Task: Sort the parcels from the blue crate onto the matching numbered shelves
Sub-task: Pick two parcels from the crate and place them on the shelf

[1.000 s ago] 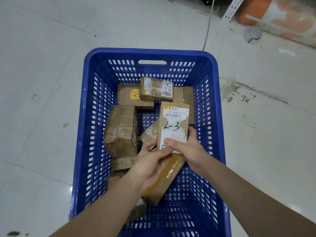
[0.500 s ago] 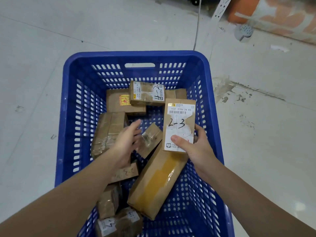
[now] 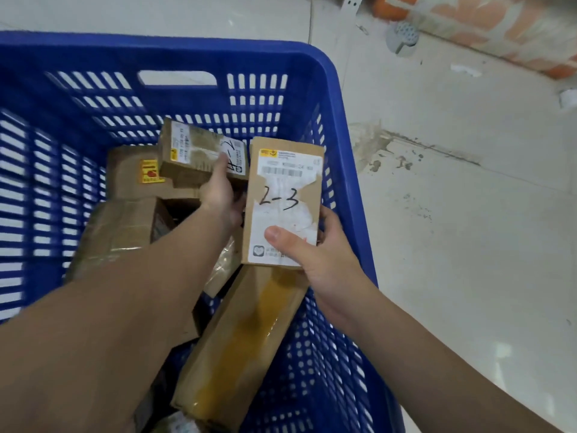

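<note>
Right hand: your right hand (image 3: 324, 260) grips the "2-3" parcel (image 3: 282, 201) over the blue crate (image 3: 340, 126), thumb on its label.
Left hand: your left hand (image 3: 220, 195) holds the "2-4" parcel (image 3: 199, 153) (fingers mostly hidden underneath).
Hidden: your forearm covers the parcels below; label print is blurred.
Long parcel: the taped one (image 3: 240, 348) leans under the "2-3".

Blue crate (image 3: 340, 126): left wall and near end cut off by frame. Left hand (image 3: 220, 195): fingertips hidden behind small parcel (image 3: 199, 151). Printed label text: illegibly blurred.
</note>
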Action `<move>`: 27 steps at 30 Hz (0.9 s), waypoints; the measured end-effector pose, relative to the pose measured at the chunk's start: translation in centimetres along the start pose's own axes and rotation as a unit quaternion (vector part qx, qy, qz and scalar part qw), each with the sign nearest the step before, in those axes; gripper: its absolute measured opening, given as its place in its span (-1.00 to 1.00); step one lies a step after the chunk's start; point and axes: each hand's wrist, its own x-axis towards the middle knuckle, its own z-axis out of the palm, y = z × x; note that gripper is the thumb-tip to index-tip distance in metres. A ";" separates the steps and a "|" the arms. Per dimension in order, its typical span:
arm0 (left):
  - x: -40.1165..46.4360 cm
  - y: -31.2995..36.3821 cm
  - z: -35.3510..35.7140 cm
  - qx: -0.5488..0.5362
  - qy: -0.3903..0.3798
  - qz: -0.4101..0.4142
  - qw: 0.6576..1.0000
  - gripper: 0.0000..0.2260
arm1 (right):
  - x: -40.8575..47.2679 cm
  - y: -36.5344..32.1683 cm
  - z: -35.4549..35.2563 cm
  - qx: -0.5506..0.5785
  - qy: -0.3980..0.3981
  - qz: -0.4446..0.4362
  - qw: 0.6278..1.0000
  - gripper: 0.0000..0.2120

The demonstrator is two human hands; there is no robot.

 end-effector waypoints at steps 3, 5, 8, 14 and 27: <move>-5.7 0.3 -0.9 0.055 0.025 0.047 0.997 -0.30 | -2.1 -1.2 0.1 0.038 0.004 0.003 0.999 -0.24; -10.1 2.0 -2.4 0.107 0.002 0.070 0.992 -0.38 | -4.4 -2.8 0.1 0.046 0.012 0.001 0.999 -0.24; -17.1 6.2 -4.2 0.198 -0.012 0.092 0.976 -0.38 | -8.2 -6.1 -0.1 0.032 0.013 -0.006 0.999 -0.28; -35.9 19.1 -1.2 0.274 -0.079 0.091 0.954 -0.47 | -19.8 -19.0 -1.2 -0.025 -0.022 -0.027 0.999 -0.35; -80.1 41.4 18.2 0.374 -0.275 0.269 0.844 -0.74 | -56.7 -51.6 -4.4 -0.001 0.016 -0.259 0.966 -0.28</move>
